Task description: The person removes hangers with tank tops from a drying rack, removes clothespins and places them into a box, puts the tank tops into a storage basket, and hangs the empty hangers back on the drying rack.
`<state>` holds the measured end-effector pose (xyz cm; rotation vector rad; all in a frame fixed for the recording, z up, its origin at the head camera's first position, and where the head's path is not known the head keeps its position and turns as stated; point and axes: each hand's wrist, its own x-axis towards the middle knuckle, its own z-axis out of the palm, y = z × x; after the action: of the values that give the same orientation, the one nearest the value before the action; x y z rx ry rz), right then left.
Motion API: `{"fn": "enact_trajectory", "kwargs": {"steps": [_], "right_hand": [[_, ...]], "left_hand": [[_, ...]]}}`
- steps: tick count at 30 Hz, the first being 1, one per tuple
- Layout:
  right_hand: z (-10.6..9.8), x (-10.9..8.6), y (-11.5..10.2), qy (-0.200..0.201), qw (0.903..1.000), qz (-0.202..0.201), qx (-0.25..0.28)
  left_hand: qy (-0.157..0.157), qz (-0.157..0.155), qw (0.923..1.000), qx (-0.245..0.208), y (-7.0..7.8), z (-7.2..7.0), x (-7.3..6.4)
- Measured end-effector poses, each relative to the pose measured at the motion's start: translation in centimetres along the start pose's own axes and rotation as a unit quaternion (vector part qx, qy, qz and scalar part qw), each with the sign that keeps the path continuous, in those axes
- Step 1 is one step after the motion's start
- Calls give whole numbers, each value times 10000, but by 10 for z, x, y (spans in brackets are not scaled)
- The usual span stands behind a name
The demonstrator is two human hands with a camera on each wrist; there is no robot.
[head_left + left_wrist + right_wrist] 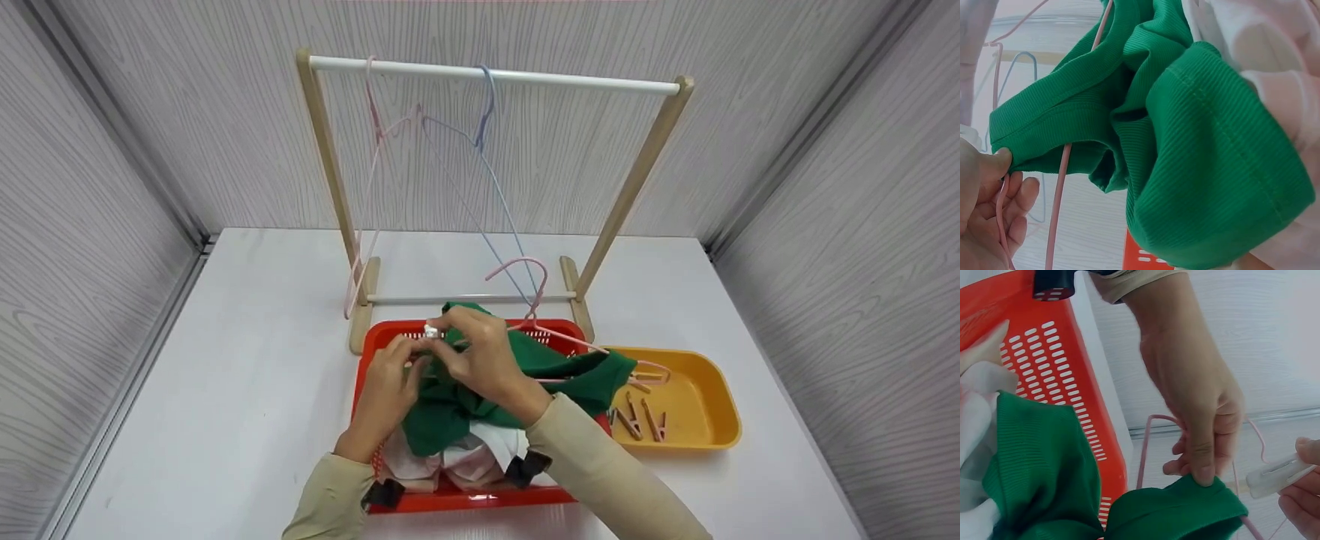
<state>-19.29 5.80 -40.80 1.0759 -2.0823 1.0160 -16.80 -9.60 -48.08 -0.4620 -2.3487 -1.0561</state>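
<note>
A green ribbed garment (pixel 551 356) lies over the red basket (pixel 469 499), with a pink hanger (pixel 577 340) running through it. My left hand (pixel 386 386) pinches a folded edge of the garment; in the left wrist view the thumb presses the green cloth (pixel 1055 118) beside the pink hanger wire (pixel 1058 208). My right hand (pixel 484 356) holds a small white clothespin (pixel 1278 477) between thumb and fingers, just beside that pinched edge. In the right wrist view the clothespin is apart from the cloth. White and pale pink clothes (pixel 420 465) lie in the basket beneath.
Behind the basket stands a rack with a white rail (pixel 577 79) and wooden legs. A pink hanger (pixel 373 165) and a blue hanger (pixel 495 176) hang from it. To the right, a yellow tray (pixel 720 401) with several clothespins (pixel 652 421) touches the basket's side.
</note>
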Motion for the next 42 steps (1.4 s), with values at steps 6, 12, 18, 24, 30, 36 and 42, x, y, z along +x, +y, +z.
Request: {"fn": "enact_trajectory", "kwargs": {"steps": [6, 12, 18, 24, 30, 36, 42], "right_hand": [[-3, -2, -4, -231, 9996, 137, 105], [-8, -7, -7, -1012, 9931, 547, 246], [-10, -12, -3, -1055, 9923, 510, 390], [-13, -20, 2, -1067, 9918, 549, 433], [-16, -28, 6, -944, 9925, 610, 484], [-19, -36, 10, -870, 9928, 591, 569], [-20, -43, 13, -860, 9917, 640, 713]], "left_hand": [[46, 19, 10000, 76, 0, 0, 0], [71, -13, 9999, 130, 0, 0, 2], [44, -59, 10000, 18, -1, 0, 1], [-118, -304, 9994, -71, 1, -1, 2], [-185, -534, 9984, -39, 0, -1, 2], [-221, -730, 9971, -40, 0, -1, 2], [-183, -784, 9966, -159, 1, -3, 3]]}}
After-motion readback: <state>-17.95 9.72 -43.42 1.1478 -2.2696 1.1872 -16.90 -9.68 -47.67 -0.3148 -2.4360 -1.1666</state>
